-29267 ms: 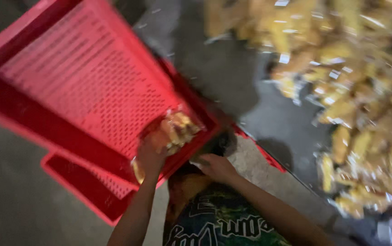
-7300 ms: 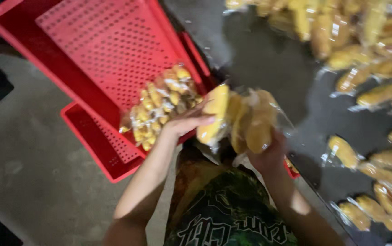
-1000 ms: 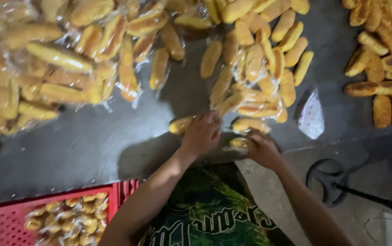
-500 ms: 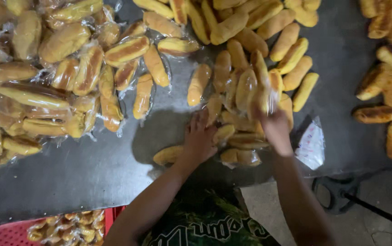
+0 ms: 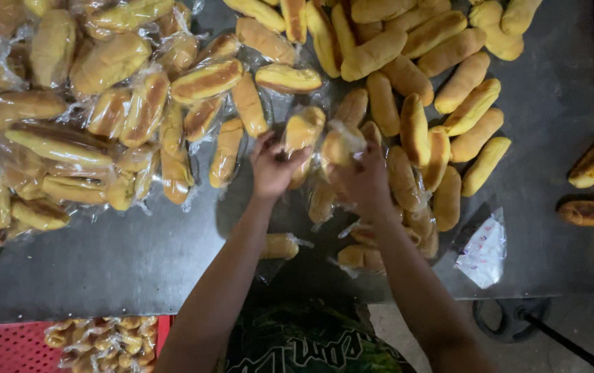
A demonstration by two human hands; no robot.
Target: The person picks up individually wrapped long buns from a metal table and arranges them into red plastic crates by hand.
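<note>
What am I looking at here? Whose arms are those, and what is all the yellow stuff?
The picture comes from a small camera worn on a person's head, so you look straight down, just as they do. The two bare arms belong to that person.

The yellow things are long bread rolls. They lie on a dark table. Some on the left are wrapped in clear plastic, the wrapped rolls; the bare rolls lie farther right.

The left hand grips one wrapped roll. The right hand holds another roll in plastic. Beside the right arm lies an empty plastic bag. Bottom left, a red crate holds bagged rolls.
</note>
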